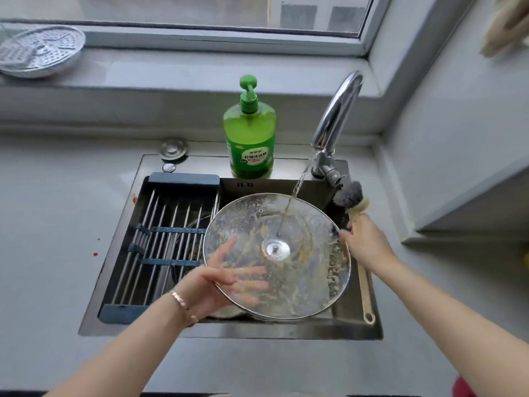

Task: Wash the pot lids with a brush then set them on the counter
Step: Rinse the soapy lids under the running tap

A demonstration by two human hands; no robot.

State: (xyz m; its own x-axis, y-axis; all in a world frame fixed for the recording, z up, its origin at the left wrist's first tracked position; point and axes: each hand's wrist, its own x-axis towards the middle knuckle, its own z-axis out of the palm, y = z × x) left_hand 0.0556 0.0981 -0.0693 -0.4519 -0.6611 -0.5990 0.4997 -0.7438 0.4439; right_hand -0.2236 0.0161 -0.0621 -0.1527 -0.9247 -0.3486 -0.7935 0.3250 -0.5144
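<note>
Under the glass lid [300,282], the straight, spread fingers [246,279] of the left hand [217,282] carry it over the sink [229,330]. The right hand [366,242] grips the brush [347,196] handle beside the lid's rim. Tap [337,110] water runs on it, but yellowish residue remains, so I judge the washing unfinished and no lid yet on the counter [43,224].
</note>
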